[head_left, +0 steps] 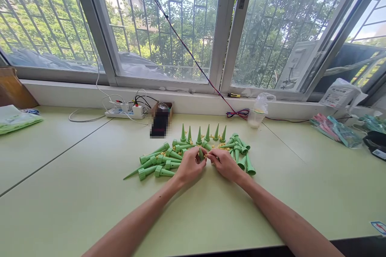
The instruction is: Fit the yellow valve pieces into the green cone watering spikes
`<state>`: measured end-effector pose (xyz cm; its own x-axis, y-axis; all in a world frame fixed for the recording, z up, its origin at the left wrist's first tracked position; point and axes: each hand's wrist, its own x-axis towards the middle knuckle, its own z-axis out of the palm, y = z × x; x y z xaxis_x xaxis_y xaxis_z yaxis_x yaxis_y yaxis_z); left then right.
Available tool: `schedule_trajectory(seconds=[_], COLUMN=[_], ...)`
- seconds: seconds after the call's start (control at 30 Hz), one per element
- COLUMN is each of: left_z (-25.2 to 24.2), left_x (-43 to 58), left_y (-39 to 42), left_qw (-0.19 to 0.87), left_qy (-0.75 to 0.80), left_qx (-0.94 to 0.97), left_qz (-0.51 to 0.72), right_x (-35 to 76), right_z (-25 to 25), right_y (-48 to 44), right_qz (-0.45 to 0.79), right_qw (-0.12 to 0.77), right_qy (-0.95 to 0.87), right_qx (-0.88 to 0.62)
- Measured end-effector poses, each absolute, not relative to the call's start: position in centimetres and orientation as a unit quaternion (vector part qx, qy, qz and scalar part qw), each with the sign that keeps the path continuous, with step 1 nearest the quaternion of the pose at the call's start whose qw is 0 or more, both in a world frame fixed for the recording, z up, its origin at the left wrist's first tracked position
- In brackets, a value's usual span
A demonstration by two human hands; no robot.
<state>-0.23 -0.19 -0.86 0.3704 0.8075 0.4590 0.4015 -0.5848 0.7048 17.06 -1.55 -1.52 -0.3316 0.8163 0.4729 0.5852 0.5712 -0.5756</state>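
My left hand (193,163) is closed around a green plastic spike (201,153), whose pointed end sticks up between the fingers. Right beside it, my right hand (223,162) pinches a small yellow piece (206,155) against the spike's side; whether the two are joined I cannot tell. Left of my hands lies a pile of green spikes (150,162) with ribbed caps. More green cones (238,148) are heaped on the right. Behind my hands several spikes (199,135) stand upright in a row, with yellow pieces (216,139) on or near them.
The pale green table (90,209) has seams across it. Along the window ledge are a power strip (125,112), a small box (164,108), a coiled cable (238,113) and a plastic cup with a bag (257,116). Plastic packets (337,130) lie at the right, a green bag (18,119) at the left.
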Motion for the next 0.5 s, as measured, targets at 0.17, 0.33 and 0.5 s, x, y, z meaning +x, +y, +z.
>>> schedule_trajectory(seconds=[0.17, 0.33, 0.5], left_z=[-0.98, -1.06, -1.05], left_x=[-0.18, -0.16, -0.2], left_y=[-0.07, -0.05, -0.13], left_qw=[0.242, 0.24, 0.225], left_qy=[0.372, 0.37, 0.362], left_qx=[0.792, 0.791, 0.804], left_qz=[0.419, 0.423, 0.414], right_x=[16.95, 16.96, 16.98], right_z=[-1.25, -1.27, -1.42], right_y=[-1.68, -1.67, -1.58], right_qz=[0.151, 0.159, 0.169], right_qw=[0.407, 0.407, 0.403], right_qy=[-0.792, -0.787, -0.787], right_qx=[-0.43, -0.435, -0.437])
